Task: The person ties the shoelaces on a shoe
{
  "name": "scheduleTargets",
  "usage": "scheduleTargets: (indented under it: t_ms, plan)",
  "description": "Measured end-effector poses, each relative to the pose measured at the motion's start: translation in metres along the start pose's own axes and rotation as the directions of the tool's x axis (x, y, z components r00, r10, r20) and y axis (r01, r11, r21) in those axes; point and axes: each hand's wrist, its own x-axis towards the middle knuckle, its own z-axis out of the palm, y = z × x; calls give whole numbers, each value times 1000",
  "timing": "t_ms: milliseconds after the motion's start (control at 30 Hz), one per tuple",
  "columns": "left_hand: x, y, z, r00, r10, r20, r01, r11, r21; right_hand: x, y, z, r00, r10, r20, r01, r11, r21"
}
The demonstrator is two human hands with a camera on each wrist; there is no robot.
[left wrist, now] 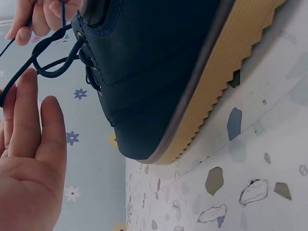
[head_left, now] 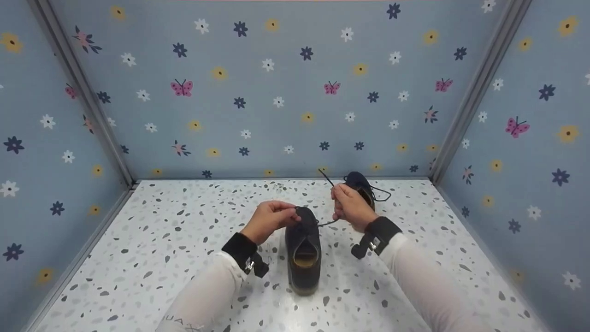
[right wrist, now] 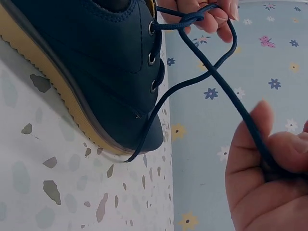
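A dark blue lace-up shoe [head_left: 304, 249] with a tan ridged sole [left wrist: 226, 57] stands on the speckled surface, toe pointing away from me. My left hand [head_left: 273, 219] is over its front and pinches the dark blue shoelace. To the right of the shoe, my right hand [head_left: 352, 205] grips a length of the shoelace [right wrist: 231, 94] between thumb and curled fingers, with the free end sticking up past the hand. In the right wrist view the lace crosses and loops in front of the metal eyelets [right wrist: 152, 58], and one strand hangs down by the toe.
A second dark shoe [head_left: 357, 179] lies behind my right hand, its loose lace [head_left: 385, 193] curling out to the right. Flower-patterned blue panels [head_left: 286, 92] enclose the white speckled surface [head_left: 184, 240] at the back and both sides.
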Motion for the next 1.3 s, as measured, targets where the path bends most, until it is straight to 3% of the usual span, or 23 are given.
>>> scheduleTargets:
  t_ms: [233, 533, 833, 1033, 1300]
  plan:
    - [-2, 7, -4, 997, -56, 61, 55, 998, 22, -1, -1, 0, 998, 26, 55, -28, 999, 47]
    - [-1, 2, -5, 997, -25, 75, 36, 989, -146, -2, 5, 1, 996, -47, 70, 47, 999, -1]
    - [0, 0, 0, 998, -14, 57, 31, 948, -318, -1, 9, 0, 999, -24, 45, 23, 999, 36]
    - [-1, -1, 0, 1000, 2, 25, 7, 944, -331, -3, 10, 0, 998, -12, 57, 9, 998, 63]
    - [-3, -4, 0, 1000, -4, 5, 5, 950, -312, -6, 11, -5, 1000, 10, -10, -9, 995, 97]
